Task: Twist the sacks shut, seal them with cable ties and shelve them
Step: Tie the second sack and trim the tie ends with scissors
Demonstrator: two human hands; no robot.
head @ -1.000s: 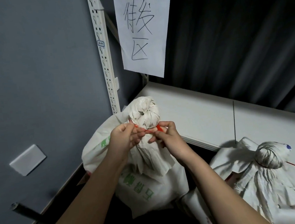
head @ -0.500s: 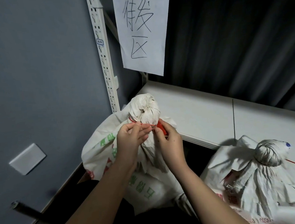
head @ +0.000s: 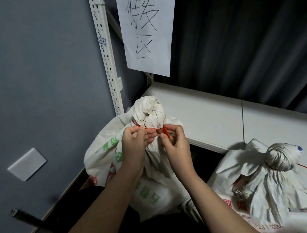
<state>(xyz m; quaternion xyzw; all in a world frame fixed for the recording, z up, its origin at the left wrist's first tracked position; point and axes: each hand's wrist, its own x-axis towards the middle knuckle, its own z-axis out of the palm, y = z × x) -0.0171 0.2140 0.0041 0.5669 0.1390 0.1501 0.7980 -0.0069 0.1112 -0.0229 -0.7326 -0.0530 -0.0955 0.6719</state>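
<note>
- Cinching red cable tie (head: pixel 151 128) round twisted neck of left sack (head: pixel 149 115); versus a second ago the tie sits taut, hands slightly apart.
- left hand (head: pixel 135 145): fingers curled, pinching tie strap.
- right hand (head: pixel 175 144): fingertips pinching tie's red tab end.
- Sack stands below shelf (head: pixel 223 114) edge, by upright post; not shelved.
- Second sack (head: pixel 276 176) on the right already tied, red tail sticking out.
- Judgement: tie near closed; shelving next.

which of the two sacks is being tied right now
The left sack with green print: both hands pinch a red cable tie at its neck. The right sack stands untouched.
</note>
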